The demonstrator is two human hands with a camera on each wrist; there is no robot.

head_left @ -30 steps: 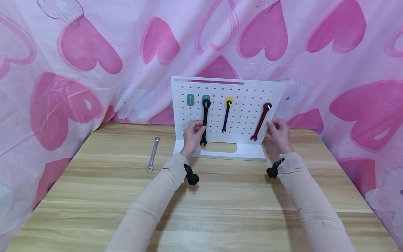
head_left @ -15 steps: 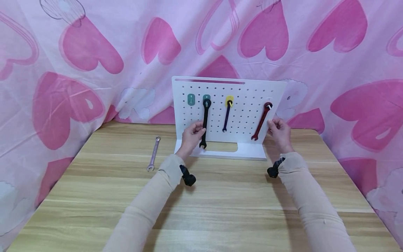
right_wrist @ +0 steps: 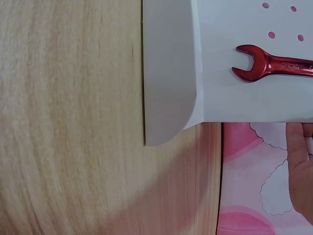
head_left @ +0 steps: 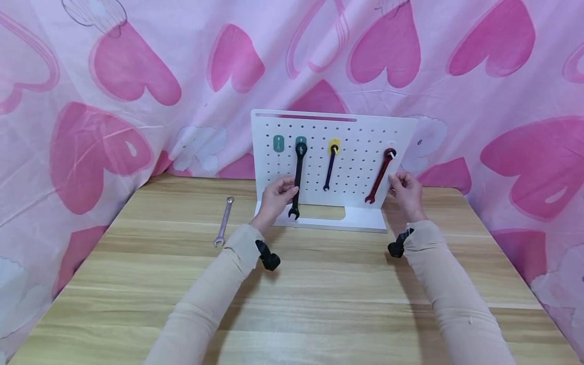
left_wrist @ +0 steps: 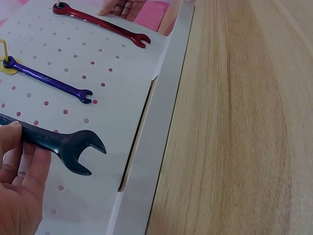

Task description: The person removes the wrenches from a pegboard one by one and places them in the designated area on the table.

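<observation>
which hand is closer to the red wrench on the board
Right. The right hand is at the pegboard's right edge, just beside the red wrench. The left hand is farther off, across the board, holding the black wrench.

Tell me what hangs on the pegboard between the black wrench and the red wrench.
In the head view, a blue wrench hangs from a yellow hook between the black wrench and the red wrench; otherwise only bare pegboard.
</observation>
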